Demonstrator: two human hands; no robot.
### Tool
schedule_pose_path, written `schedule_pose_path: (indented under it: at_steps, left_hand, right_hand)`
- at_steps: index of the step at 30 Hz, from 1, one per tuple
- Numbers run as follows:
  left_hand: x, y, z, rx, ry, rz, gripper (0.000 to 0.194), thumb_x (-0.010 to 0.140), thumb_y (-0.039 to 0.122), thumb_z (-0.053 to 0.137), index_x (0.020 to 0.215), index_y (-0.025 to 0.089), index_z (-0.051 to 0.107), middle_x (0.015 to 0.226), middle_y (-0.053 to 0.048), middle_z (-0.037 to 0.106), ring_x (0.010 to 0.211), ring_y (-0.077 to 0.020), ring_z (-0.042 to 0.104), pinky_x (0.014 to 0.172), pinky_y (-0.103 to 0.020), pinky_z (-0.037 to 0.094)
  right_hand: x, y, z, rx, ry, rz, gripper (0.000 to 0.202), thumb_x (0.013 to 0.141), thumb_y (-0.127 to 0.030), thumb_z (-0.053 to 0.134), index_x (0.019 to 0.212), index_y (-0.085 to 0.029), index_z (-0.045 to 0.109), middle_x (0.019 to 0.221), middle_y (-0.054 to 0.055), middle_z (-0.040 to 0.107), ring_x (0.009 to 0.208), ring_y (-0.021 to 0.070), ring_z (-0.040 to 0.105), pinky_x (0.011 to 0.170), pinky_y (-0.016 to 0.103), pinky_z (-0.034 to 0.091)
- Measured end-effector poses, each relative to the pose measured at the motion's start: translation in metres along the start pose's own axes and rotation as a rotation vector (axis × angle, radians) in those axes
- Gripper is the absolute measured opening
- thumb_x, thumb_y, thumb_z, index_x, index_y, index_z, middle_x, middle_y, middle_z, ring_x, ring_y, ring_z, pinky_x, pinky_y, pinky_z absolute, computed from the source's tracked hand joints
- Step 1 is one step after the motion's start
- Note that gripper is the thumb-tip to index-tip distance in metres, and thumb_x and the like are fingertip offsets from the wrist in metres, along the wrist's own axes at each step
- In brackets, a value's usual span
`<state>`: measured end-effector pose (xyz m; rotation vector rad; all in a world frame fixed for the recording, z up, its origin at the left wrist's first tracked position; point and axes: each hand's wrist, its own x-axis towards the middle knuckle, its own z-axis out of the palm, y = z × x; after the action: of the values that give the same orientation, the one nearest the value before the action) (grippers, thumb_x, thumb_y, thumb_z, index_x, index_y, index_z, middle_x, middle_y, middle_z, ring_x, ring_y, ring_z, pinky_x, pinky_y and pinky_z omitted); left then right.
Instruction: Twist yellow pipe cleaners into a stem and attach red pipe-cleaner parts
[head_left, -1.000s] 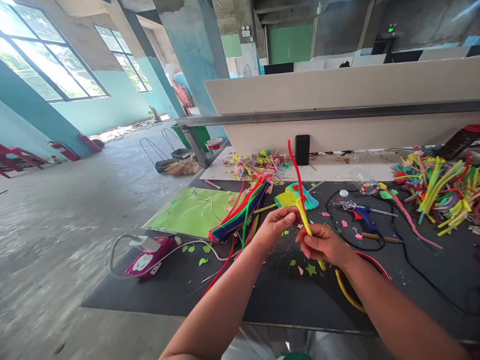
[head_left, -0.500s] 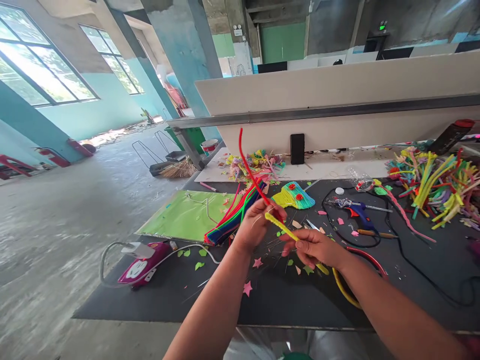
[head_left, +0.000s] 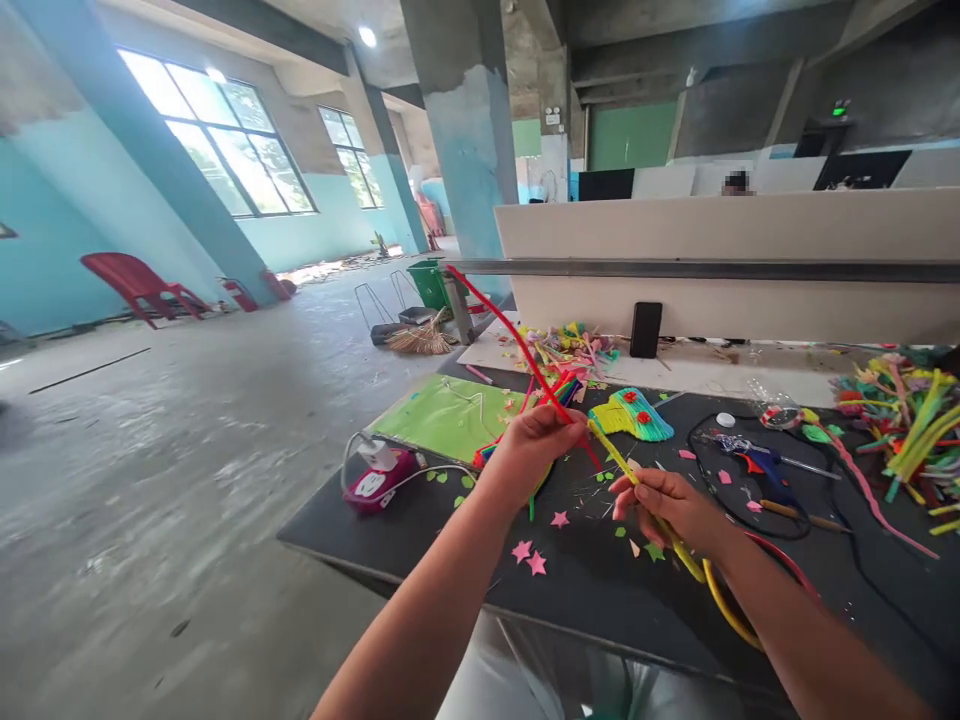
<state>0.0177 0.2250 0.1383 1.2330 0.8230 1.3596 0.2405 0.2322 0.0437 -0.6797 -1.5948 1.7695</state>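
- Concrete floor (head_left: 225, 520) spreads through the room, with two bright windows (head_left: 232, 150) and one red chair (head_left: 142, 285) on the left.
- One black tabletop (head_left: 585, 590) stands before one white partition (head_left: 712, 230).
- Two heaps of mixed stems (head_left: 911, 425) lie along its back, one near the middle, one at far right.
- One green sheet (head_left: 427, 415) lies flat at left.
- Two hands are raised over the tabletop: the left hand (head_left: 544, 440) has its grip closed on one red stem (head_left: 517, 338); the right hand (head_left: 664, 507) pinches one yellow stem (head_left: 613, 454) in its grip, the upper end near the left fingertips.
- One purple power strip (head_left: 390, 480) holds one white plug (head_left: 376, 455).
- One blue glue gun (head_left: 772, 468) lies right of the right hand.
- One yellow-and-blue piece (head_left: 616, 416) bears two red knots (head_left: 643, 418).
- One black phone (head_left: 646, 330) stands upright by the partition.
- Three pink stars (head_left: 535, 564) lie between the arms.
- One white cap (head_left: 725, 420) lies beyond the glue gun.
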Motion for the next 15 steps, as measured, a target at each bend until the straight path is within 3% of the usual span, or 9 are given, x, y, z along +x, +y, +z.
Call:
schedule_pose_path:
  at_steps: [4,7,9,12,13,15]
  left_hand:
    - [-0.007,0.003,0.000,0.041,0.109,0.043,0.024,0.063,0.034,0.077,0.075,0.014,0.070,0.070,-0.002,0.067,0.064,-0.0109,0.057,0.065,-0.023,0.046]
    - [-0.008,0.005,-0.004,0.123,0.131,0.079,0.022,0.065,0.033,0.075,0.072,0.013,0.069,0.068,-0.001,0.065,0.062,-0.0102,0.055,0.064,-0.023,0.044]
    - [-0.008,0.003,-0.006,0.201,0.124,0.099,0.022,0.068,0.034,0.072,0.073,0.014,0.069,0.066,0.000,0.063,0.061,-0.0104,0.054,0.063,-0.023,0.043]
    - [-0.014,-0.003,-0.005,0.331,0.079,0.113,0.023,0.072,0.036,0.068,0.076,0.014,0.070,0.064,0.001,0.061,0.060,-0.0106,0.052,0.061,-0.022,0.041]
    - [-0.017,-0.004,-0.003,0.359,0.058,0.108,0.023,0.073,0.036,0.067,0.077,0.014,0.070,0.065,0.001,0.061,0.061,-0.0107,0.051,0.060,-0.022,0.040]
    - [-0.026,-0.004,0.004,0.394,-0.003,0.087,0.024,0.074,0.036,0.065,0.077,0.013,0.069,0.066,0.000,0.060,0.061,-0.0108,0.051,0.060,-0.022,0.040]
  right_hand:
    - [0.005,-0.007,0.010,-0.071,0.034,0.006,0.034,0.089,-0.047,0.050,0.104,-0.017,0.059,0.088,0.007,0.067,0.042,0.0065,0.053,0.039,0.020,0.040]
    - [0.005,-0.014,0.012,-0.199,0.090,-0.042,0.043,0.083,-0.048,0.059,0.115,-0.020,0.055,0.101,0.009,0.065,0.068,0.0138,0.065,0.061,0.028,0.052]
    - [-0.003,-0.023,0.014,-0.349,0.313,-0.175,0.049,0.078,-0.048,0.065,0.118,-0.022,0.053,0.110,0.009,0.063,0.091,0.0185,0.063,0.079,0.034,0.051]
    - [-0.026,-0.038,0.026,-0.604,0.821,-0.388,0.028,0.084,-0.043,0.059,0.104,-0.023,0.060,0.102,0.007,0.063,0.094,0.0197,0.059,0.087,0.037,0.046]
    - [-0.034,-0.043,0.032,-0.660,0.874,-0.418,0.023,0.086,-0.041,0.057,0.099,-0.023,0.062,0.098,0.006,0.063,0.091,0.0193,0.059,0.087,0.037,0.045]
    - [-0.044,-0.052,0.043,-0.661,0.843,-0.423,0.019,0.086,-0.038,0.058,0.096,-0.023,0.064,0.098,0.006,0.064,0.091,0.0195,0.059,0.089,0.036,0.044]
